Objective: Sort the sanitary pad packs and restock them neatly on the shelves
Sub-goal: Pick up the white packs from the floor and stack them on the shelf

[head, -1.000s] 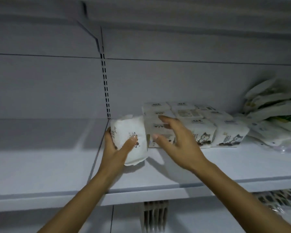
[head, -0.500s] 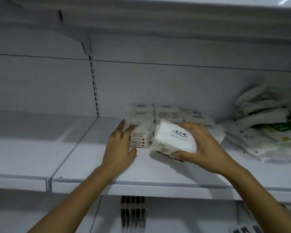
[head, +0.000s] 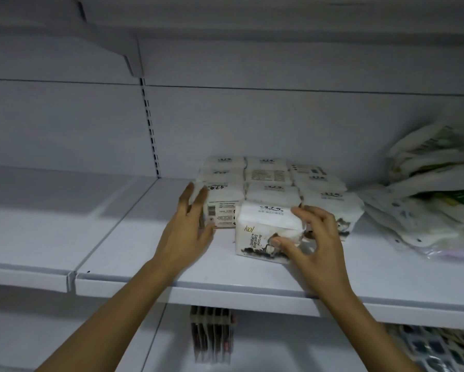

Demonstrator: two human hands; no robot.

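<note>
My right grip (head: pixel 316 242) curls round the front pack (head: pixel 263 226), a soft, pillowy white plastic block with inky print, standing on the smooth white shelf (head: pixel 145 251) against the squared block of matching packs (head: pixel 268 178). My left grip (head: pixel 188 226) is open, straight fingers flat against the barcoded pack (head: pixel 224 210) at that block's left corner. Flat glossy pouches (head: pixel 426 205) slump in a heap far right.

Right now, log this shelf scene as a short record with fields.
shelf: white metal shelf
stocked block: white packs in rows against the back wall
front pack: white pack standing on the shelf just before the block
right hand: fingers curled over the front pack, thumb on its face
left hand: fingers straight, at the block's left side
loose pile: untidy packs at the right end
</note>
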